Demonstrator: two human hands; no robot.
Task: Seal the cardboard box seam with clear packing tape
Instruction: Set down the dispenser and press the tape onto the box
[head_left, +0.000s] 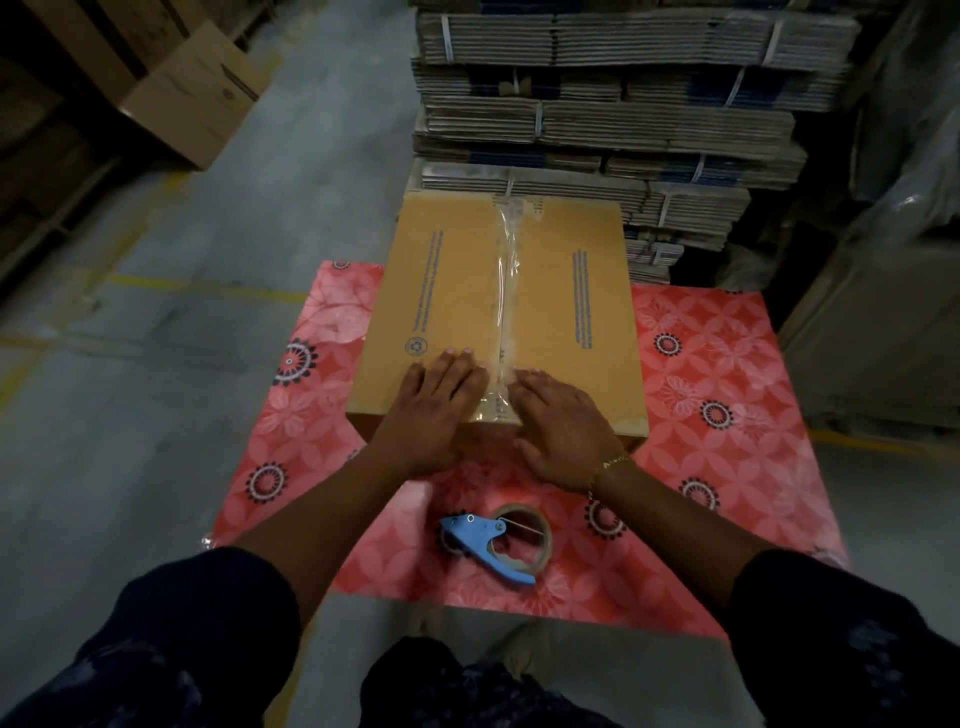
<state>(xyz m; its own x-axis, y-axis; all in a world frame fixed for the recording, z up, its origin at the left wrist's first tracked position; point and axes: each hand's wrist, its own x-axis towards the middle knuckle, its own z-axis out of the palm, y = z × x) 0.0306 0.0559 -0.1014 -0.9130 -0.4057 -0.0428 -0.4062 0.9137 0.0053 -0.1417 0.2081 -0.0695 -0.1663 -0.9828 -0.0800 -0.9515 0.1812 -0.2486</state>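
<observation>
Concrete warehouse floor surrounds a red patterned cloth (727, 374) on which a closed cardboard box (441, 291) is set, its far end reaching past the cloth's far edge. Along the box's middle seam a strip of clear tape (503, 291) is laid from the far edge to the near edge, wrinkled in places and folded down over the near side. The left hand (436, 410) is spread flat on the top of the box just left of the tape, fingers stretched out and gripping nothing. The right hand (563, 431) is pressed palm-down just right of the tape at the near corner of the seam, fingers extended, thumb hanging over the front face; nothing is grasped by it, and a thin bracelet (608, 465) is worn at its wrist. Nearer the person, on the cloth, a blue tape dispenser (485, 545) with its roll of tape (540, 535) is left lying, apart from both hands. Behind the box, bundles of flattened cartons (613, 104) are stacked high, and an open carton (197, 98) is seen at the far left
</observation>
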